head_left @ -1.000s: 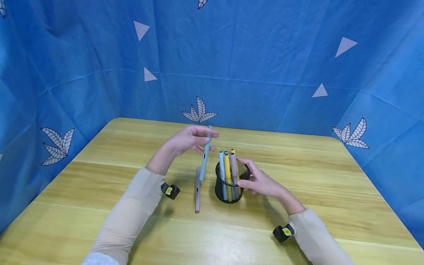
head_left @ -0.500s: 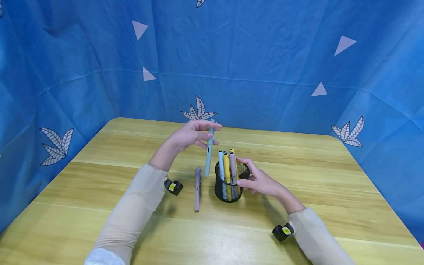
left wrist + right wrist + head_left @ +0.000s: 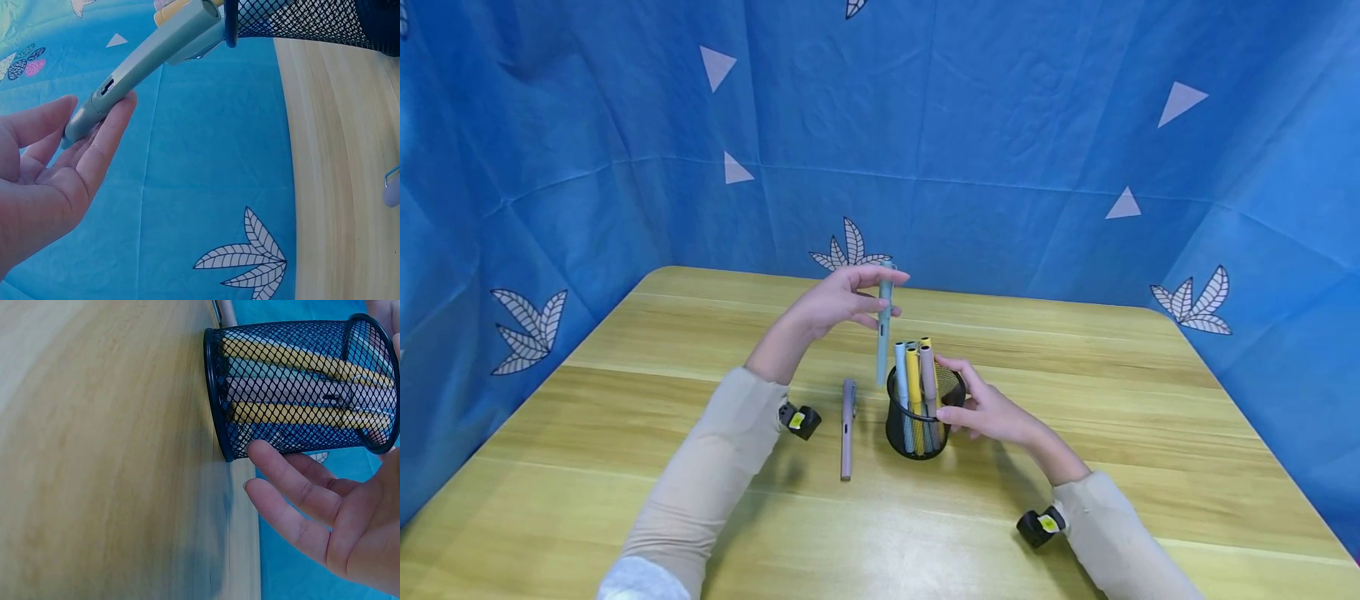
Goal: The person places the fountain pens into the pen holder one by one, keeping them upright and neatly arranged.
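My left hand [image 3: 880,302] pinches the top of a grey-blue pen [image 3: 883,333] and holds it nearly upright. Its lower tip hangs just left of the rim of a black mesh cup [image 3: 916,429]. The left wrist view shows the pen [image 3: 147,59] lying across my fingertips [image 3: 106,134], its far end by the cup's rim [image 3: 232,25]. Light blue, yellow and pink pens stand in the cup. My right hand [image 3: 967,400] rests against the cup's right side, fingers [image 3: 287,478] fairly straight and one fingertip touching the mesh [image 3: 300,387].
A mauve pen [image 3: 847,427] lies on the wooden table [image 3: 1075,400] just left of the cup, pointing toward me. Blue patterned cloth walls [image 3: 1000,167] close in the table at the back and both sides.
My left hand has lifted the grey-blue pen up and to the right, closer to the cup, and the pen now hangs more upright. The right hand and cup have stayed put.
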A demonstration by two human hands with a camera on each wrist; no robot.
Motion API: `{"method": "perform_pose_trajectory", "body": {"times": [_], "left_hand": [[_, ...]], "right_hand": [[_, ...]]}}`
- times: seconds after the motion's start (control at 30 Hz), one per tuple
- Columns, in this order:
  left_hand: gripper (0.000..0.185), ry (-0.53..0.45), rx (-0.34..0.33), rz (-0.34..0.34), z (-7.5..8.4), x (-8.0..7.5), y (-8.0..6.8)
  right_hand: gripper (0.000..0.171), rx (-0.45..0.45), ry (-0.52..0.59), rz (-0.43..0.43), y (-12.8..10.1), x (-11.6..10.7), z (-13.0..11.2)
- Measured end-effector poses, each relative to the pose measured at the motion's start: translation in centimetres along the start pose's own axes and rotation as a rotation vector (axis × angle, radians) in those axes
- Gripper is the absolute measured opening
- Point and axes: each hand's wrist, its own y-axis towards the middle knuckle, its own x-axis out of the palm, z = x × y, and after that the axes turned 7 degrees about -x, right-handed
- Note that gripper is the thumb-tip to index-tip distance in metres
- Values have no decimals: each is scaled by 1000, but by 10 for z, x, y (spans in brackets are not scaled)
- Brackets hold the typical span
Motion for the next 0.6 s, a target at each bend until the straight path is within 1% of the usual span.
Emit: {"method": "perform_pose_trajectory", "body": {"times": [0.2,0.4,0.6], "left_hand": [[37,-20,9,-4,0,1,0],[39,-64,17,-40,-3,4,1],[41,-82,17,-76,-6,7,1]], "right_hand": [[67,4,-5,-1,0,1,1],[68,9,-4,8,0,2,2],[64,13,-4,5,-3,4,-26]]}}
